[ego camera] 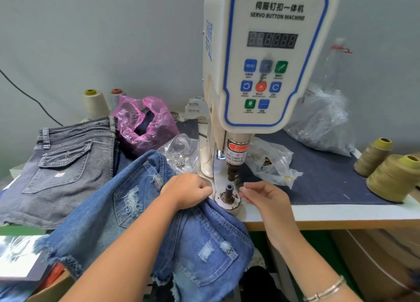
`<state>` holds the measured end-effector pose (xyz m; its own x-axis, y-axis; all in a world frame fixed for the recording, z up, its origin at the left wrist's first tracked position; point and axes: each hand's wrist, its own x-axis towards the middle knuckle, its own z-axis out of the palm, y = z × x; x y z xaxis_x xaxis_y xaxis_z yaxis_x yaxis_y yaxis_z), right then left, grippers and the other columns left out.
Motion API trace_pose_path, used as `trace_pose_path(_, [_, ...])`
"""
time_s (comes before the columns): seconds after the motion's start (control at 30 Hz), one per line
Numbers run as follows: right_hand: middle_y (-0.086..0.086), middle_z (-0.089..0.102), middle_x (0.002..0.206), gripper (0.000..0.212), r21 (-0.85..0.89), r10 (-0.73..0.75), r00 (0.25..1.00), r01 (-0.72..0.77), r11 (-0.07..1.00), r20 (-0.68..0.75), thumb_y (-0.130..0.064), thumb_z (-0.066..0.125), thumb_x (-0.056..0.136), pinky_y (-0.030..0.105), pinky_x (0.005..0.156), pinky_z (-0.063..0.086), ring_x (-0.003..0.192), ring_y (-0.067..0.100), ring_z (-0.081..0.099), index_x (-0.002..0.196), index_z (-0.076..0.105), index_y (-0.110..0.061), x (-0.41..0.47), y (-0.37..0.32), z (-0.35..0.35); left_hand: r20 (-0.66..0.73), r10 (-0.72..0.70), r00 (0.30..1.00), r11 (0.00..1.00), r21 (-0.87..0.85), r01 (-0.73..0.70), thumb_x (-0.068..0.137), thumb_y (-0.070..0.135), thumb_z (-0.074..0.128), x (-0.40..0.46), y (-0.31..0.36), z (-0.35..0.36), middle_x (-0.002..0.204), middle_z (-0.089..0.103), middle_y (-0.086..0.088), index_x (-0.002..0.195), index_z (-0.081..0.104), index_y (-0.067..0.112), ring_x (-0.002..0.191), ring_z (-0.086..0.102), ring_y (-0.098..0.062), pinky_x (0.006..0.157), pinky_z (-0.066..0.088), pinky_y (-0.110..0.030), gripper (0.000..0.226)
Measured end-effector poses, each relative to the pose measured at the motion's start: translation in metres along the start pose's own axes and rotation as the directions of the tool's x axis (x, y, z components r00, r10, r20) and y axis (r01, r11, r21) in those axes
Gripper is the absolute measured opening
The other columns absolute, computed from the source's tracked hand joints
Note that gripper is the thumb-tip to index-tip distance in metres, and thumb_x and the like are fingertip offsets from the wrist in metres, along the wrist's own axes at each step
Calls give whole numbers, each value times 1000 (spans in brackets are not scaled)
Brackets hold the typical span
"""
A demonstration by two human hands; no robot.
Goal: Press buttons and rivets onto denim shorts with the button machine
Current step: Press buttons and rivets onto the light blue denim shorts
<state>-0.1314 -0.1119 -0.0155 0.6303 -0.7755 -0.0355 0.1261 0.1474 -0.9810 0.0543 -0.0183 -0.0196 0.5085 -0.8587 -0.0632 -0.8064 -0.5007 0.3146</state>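
Gripping a bunched fold of the blue denim shorts (145, 213), the left hand (188, 191) sits just left of the button machine's (266, 58) lower die post (229, 189), fingers curled tight into the cloth. The right hand (263, 197) is on the other side of the post, thumb and forefinger pinched together near the die plate; whether something small sits between them I cannot tell. A thin bracelet (327, 290) circles that wrist.

The shorts drape over the front edge of the tabletop (341, 213) and hang down toward the person, frayed hems and ripped patches showing, their waist end lying against the die plate. Above the post hangs the machine's dark punch, under a white head with a blue-bordered control panel.

At the left end lies a grey pair of shorts (63, 165), with a pink plastic bag (145, 124) behind it. Clear bags of hardware (270, 163) lie beside the machine's base. Olive thread cones (391, 176) stand at the right edge.
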Motion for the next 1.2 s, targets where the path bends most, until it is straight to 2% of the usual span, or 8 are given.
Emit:
trace_pose_path(0.17, [9,74,81,11,-42,70,997,-69,997,31,-3,73,78,17,68,53,76,13,70,84,75,-11,14,5,2,4,12,1000,1000,25,-12,71,43,34,2,-2,2,51,38,0,53,34,14,50,36,-18,67,47,-34,34])
trace_pose_path(0.43, [14,74,86,12,135,110,992,-119,984,68,2,62,86,17,62,53,73,14,70,93,69,-3,25,11,0,18,27,999,999,24,-27,71,44,34,5,-7,6,52,39,0,53,34,14,52,38,-20,62,42,-32,34])
trace_pose_path(0.63, [2,75,80,18,-180,-38,990,63,982,134,-5,66,85,15,65,53,74,9,70,81,74,-21,39,12,0,-9,49,999,985,-164,-50,74,47,38,5,-10,7,69,58,17,78,59,37,74,56,-10,67,41,-28,23])
trace_pose_path(0.7, [-2,74,77,25,-190,-37,987,67,979,158,-4,65,86,15,64,52,71,6,68,77,74,-25,46,13,0,-84,76,994,941,-325,-100,81,47,44,5,-9,9,79,62,23,87,57,44,80,59,-5,71,44,-28,15])
trace_pose_path(0.8, [-5,71,84,21,-271,-85,975,140,952,205,-5,65,85,15,71,49,80,5,64,82,75,-23,53,21,5,-224,122,967,752,-614,-237,95,27,55,8,-3,9,95,65,11,93,59,43,84,64,-7,77,50,-22,17])
trace_pose_path(0.9, [-2,64,93,14,-216,-127,965,178,960,230,1,64,84,11,76,45,87,2,61,90,73,-8,55,32,10,-236,182,955,717,-633,-293,96,18,57,9,-2,6,94,67,7,87,67,36,87,64,-7,79,50,-21,22])
trace_pose_path(1.1, [1,60,98,20,-180,-105,946,165,970,306,-2,65,85,12,77,46,88,-1,60,81,76,-19,64,36,11,-112,230,967,624,-745,-235,95,15,59,8,3,3,88,68,1,87,69,31,79,64,-2,73,53,-19,20])
trace_pose_path(1.2, [10,59,102,10,-211,-81,943,155,965,322,-3,66,85,13,76,48,87,1,61,85,73,-11,69,37,9,-88,216,972,601,-773,-204,93,15,62,9,1,1,84,68,2,87,69,26,78,63,-4,73,53,-21,15])
